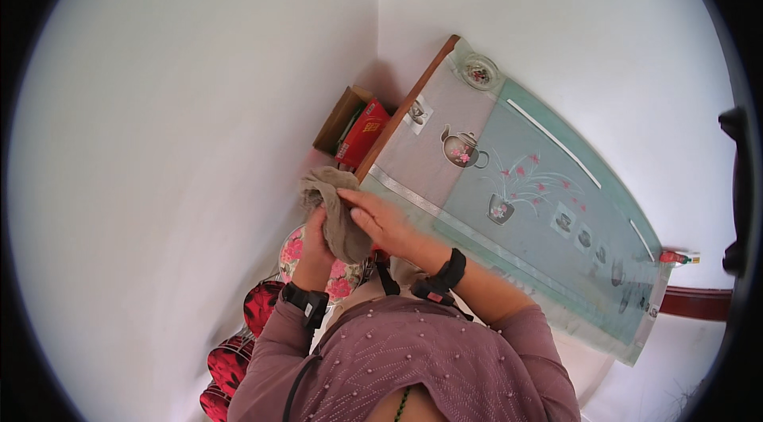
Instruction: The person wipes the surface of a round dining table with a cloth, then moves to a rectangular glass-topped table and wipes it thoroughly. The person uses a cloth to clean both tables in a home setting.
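Note:
A crumpled grey-brown cloth (350, 237) is bunched up between my two hands, off the near-left end of the table. My left hand (317, 243) grips it from the left, with the thumb along its side. From the right, my right hand (387, 225) presses on it; the fingers reach over its upper part and the thumb is folded in. The right hand is slightly blurred. Folds of fabric hide some of the left fingers. Each wrist wears a black strap with a small device.
A table (411, 183) with a printed teapot-and-flower cover extends to the right. A glass ashtray (480, 71) holds small bits at its far corner. Beyond its left edge are a cardboard box (337, 124) and a red box (363, 133). Floral-seated stools (262, 306) line the left wall.

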The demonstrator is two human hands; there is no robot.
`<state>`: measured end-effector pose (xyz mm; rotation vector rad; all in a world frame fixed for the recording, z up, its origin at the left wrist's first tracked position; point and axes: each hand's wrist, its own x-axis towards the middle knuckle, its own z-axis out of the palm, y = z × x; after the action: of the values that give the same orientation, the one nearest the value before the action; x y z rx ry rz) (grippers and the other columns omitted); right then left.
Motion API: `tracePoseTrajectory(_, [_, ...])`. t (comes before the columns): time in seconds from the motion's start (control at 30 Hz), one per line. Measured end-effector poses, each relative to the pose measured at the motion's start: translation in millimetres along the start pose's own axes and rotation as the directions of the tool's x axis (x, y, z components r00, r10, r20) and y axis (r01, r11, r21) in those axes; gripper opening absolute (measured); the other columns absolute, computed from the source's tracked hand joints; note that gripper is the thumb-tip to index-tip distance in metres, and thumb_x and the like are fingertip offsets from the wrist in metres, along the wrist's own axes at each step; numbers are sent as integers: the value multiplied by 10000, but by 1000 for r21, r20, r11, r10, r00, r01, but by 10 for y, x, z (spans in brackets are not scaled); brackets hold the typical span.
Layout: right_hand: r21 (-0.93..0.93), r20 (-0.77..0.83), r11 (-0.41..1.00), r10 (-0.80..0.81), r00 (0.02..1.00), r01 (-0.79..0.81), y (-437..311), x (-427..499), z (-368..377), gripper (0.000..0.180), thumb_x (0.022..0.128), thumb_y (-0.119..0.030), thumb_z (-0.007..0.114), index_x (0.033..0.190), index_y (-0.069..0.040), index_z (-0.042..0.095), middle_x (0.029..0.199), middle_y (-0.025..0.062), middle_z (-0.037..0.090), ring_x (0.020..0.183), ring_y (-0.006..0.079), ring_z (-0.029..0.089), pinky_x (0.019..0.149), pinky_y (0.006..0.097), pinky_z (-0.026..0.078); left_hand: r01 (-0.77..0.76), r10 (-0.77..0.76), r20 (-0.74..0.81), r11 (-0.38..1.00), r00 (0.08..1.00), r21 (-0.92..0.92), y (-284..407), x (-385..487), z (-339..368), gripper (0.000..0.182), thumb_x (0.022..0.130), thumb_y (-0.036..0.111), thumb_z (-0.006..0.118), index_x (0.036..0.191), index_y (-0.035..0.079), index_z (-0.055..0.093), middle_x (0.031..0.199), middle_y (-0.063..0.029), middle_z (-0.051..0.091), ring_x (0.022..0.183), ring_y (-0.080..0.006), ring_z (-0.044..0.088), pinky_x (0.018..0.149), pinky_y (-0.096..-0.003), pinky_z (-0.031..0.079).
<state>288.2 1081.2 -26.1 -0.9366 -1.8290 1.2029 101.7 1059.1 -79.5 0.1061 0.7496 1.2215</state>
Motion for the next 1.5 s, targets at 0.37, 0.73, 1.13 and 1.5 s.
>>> tracePoseTrajectory(0.37, [-734, 366, 509, -262, 893, 450, 589, 130, 108, 325, 893, -154, 584, 1194, -194, 700, 1287, -19, 616, 1312, 233, 490, 1147, 569, 277, -394, 429, -119, 888, 895, 236, 440, -147, -156, 447, 998, 273, 617, 1368, 44, 514, 1222, -117, 651, 1073, -272, 654, 924, -415, 549])
tracePoseTrajectory(0.73, [-793, 353, 447, -218, 910, 415, 617, -62, -150, 161, 828, -174, 605, 938, -205, 719, 891, 6, 573, 980, 219, 570, 1076, 506, 374, -385, 580, -12, 556, 814, 737, 404, 405, 251, 601, 932, 233, 733, 1399, -26, 457, 1255, -133, 636, 1105, -212, 612, 956, -342, 494])
tracePoseTrajectory(1.13, [-655, 90, 712, -262, 961, 255, 1158, -695, -519, 121, 776, -134, 627, 861, -185, 696, 893, 27, 581, 949, 258, 574, 940, 418, 424, -120, 205, 354, -693, 913, 711, -175, 724, 712, 780, 813, 209, 756, 1493, 97, 390, 1191, -217, 598, 1068, -403, 629, 897, -512, 513])
tracePoseTrajectory(1.5, [-605, 107, 765, -196, 975, 220, 1089, -686, -525, 139, 732, -149, 688, 867, -175, 700, 881, 42, 581, 930, 270, 576, 911, 407, 430, -192, 75, 270, -528, 960, 827, -103, 1626, 1156, 736, 838, 269, 746, 1454, 55, 404, 1244, -262, 598, 1084, -447, 635, 917, -497, 527])
